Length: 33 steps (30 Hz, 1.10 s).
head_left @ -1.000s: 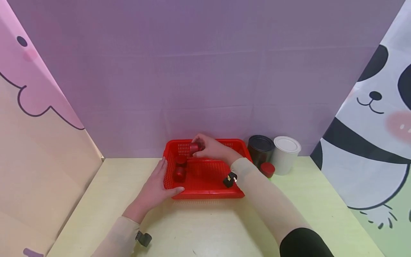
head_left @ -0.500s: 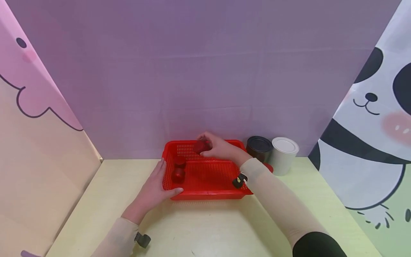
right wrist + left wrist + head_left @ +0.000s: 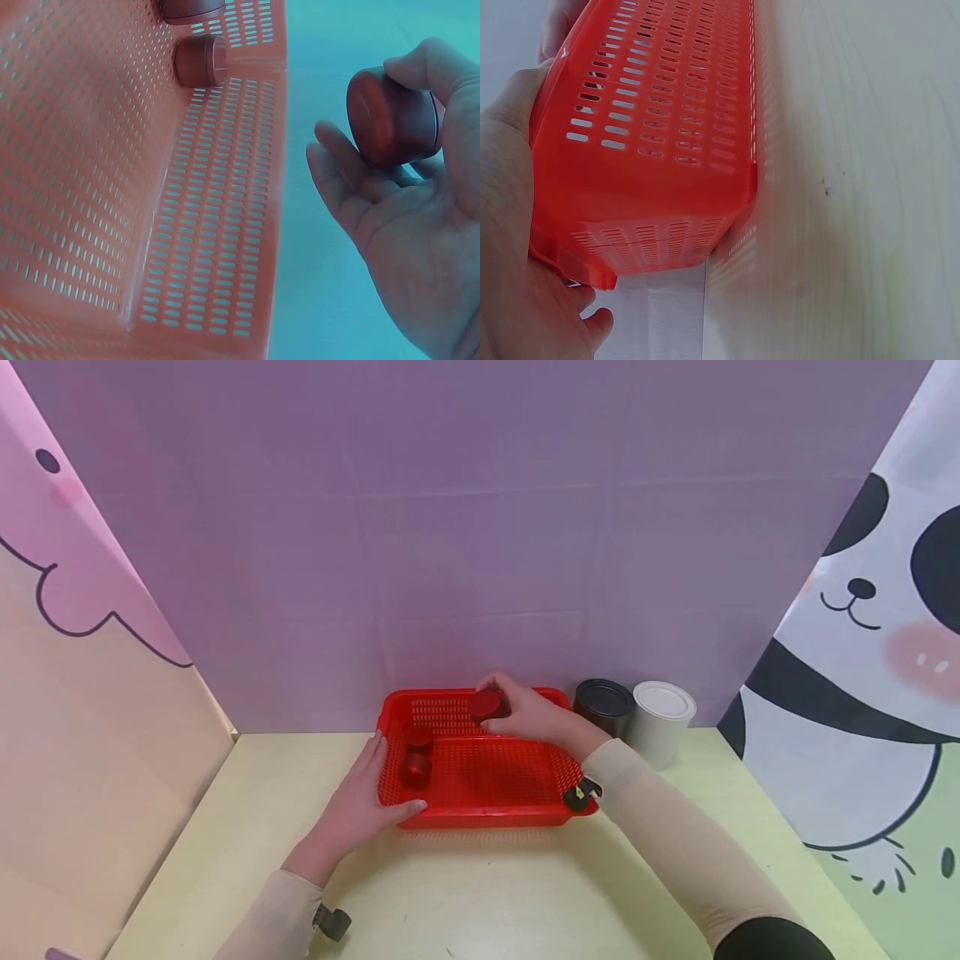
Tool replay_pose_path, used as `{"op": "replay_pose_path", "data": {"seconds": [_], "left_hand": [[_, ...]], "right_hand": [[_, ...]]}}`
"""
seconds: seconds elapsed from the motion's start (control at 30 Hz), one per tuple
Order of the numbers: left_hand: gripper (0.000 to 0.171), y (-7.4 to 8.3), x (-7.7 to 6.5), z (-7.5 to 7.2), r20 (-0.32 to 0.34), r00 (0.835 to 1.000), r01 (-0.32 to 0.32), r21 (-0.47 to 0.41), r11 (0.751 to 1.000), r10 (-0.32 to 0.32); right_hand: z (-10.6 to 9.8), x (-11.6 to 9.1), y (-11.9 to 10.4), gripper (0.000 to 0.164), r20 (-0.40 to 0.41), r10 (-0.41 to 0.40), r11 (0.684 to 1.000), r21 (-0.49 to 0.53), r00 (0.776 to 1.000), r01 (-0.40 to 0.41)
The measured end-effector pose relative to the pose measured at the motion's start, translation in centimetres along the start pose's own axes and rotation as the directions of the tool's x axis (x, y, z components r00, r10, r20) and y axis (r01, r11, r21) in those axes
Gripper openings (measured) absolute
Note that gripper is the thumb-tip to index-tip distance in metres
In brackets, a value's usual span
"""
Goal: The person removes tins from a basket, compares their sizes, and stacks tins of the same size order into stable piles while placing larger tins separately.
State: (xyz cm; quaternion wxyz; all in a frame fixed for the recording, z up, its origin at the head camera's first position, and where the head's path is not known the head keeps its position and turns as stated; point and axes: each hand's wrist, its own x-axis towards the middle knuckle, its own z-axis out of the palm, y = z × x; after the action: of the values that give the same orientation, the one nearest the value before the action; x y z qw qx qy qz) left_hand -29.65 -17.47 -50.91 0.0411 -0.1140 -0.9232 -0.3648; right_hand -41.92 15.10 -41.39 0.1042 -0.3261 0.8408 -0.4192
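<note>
A red perforated plastic basket [image 3: 487,818] stands on the table by the purple backdrop. My left hand [image 3: 358,814] holds its near left corner, thumb over the front rim and fingers along the left side. The left wrist view shows this grip against the slotted wall of the basket [image 3: 652,187]. Above the back rim, my right hand [image 3: 536,717] pinches a small dark red round tin [image 3: 394,116] between thumb and fingers. Inside, along the basket's left end, sit two similar tins, one farther back [image 3: 419,740] and one nearer [image 3: 415,772].
Right of the basket stand a dark can with a black lid [image 3: 604,700] and a taller white can [image 3: 663,720], close together. My right forearm passes in front of them. The purple backdrop [image 3: 480,527] rises right behind the basket.
My right hand has carried the tin rightward along the back rim and turned it. My left hand keeps its place. A red-lidded thing beside the black-lidded can is now hidden behind my right forearm.
</note>
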Motion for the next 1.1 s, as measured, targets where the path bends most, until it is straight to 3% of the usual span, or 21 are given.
{"op": "replay_pose_path", "data": {"seconds": [0.33,0.57,0.73,1.1], "left_hand": [[0.136,-0.2,0.0,0.2,0.003,1.0,0.004,-0.002,1.0,-0.003],[0.136,0.0,-0.2,0.1,0.002,1.0,0.006,0.006,1.0,-0.006],[0.136,0.0,-0.2,0.0,0.001,1.0,0.011,0.007,1.0,-0.011],[0.136,0.1,-0.1,-0.1,-0.006,1.0,-0.004,-0.002,1.0,0.004]], "right_hand": [[-0.9,-1.9,0.1,0.053,-0.034,-0.033,0.999,-0.036,0.999,0.032],[-1.5,-4.0,0.3,0.058,-0.085,0.049,0.997,-0.06,0.995,-0.054],[-1.8,-5.1,1.0,0.057,-0.135,0.067,0.996,-0.042,0.989,-0.073],[-2.2,-7.3,2.1,0.059,-0.31,0.07,0.994,-0.058,0.948,-0.092]]}}
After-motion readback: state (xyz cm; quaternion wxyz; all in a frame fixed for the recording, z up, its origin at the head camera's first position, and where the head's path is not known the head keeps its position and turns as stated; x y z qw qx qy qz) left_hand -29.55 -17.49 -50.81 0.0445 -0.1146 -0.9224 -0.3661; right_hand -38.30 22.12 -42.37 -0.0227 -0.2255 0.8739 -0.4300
